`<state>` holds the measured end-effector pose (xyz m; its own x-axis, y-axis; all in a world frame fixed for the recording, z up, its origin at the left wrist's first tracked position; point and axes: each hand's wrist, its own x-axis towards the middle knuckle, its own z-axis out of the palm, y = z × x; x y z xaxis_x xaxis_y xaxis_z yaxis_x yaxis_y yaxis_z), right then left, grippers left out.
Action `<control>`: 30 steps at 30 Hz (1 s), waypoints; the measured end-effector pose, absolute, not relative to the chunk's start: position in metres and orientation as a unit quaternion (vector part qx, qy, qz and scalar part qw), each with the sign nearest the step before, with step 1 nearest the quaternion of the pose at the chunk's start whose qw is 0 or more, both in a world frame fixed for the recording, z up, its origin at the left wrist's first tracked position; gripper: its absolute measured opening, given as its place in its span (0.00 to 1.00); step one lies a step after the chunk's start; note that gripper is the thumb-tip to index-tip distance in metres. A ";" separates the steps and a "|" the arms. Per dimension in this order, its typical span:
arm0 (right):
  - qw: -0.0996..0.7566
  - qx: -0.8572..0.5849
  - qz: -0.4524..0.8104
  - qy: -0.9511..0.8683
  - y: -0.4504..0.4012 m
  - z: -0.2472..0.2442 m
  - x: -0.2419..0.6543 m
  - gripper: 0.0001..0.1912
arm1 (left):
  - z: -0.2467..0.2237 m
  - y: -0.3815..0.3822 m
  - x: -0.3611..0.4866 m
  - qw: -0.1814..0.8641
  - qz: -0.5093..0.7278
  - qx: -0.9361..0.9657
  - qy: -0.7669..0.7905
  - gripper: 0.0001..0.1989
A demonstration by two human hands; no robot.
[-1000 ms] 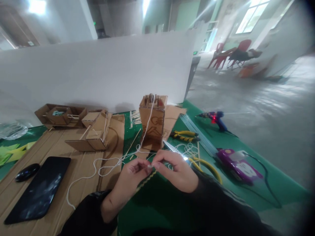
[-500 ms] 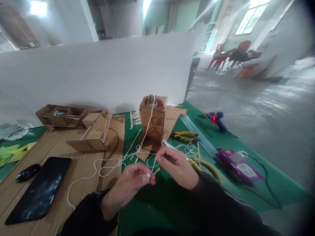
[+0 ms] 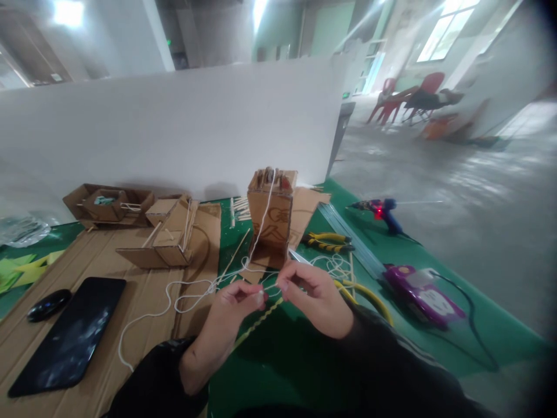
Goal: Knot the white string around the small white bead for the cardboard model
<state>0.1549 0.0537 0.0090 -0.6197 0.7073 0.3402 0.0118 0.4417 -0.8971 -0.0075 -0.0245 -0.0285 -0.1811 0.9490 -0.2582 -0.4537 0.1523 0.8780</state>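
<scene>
Left hand (image 3: 235, 309) now higher, nearer right hand (image 3: 315, 297), each pinching white string (image 3: 270, 287), cardboard tower (image 3: 277, 216) beyond, green tabletop (image 3: 265, 371).

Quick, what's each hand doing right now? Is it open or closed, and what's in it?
Left hand: grip closed, pinching white string.
Right hand: grip closed, pinching white string too.

thin white string (image 3: 271, 286), taut between hands (image 3: 232, 310) (image 3: 317, 297)
</scene>
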 end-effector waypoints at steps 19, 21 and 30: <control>0.292 -0.121 0.386 -0.867 0.047 0.008 0.150 0.08 | -0.023 -0.034 -0.007 0.270 0.458 0.597 0.601 0.06; 0.296 -0.125 0.382 -0.866 0.048 0.007 0.150 0.08 | -0.020 -0.036 -0.005 0.271 0.447 0.611 0.595 0.06; 0.324 -0.135 0.405 -0.844 0.051 0.004 0.149 0.10 | -0.016 -0.037 0.000 0.396 0.513 0.525 0.553 0.08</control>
<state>0.1489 0.0510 0.0041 -0.7533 0.4914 0.4371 -0.0340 0.6346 -0.7721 -0.0002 -0.0367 -0.0161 -0.1365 0.9856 0.1002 0.1743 -0.0757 0.9818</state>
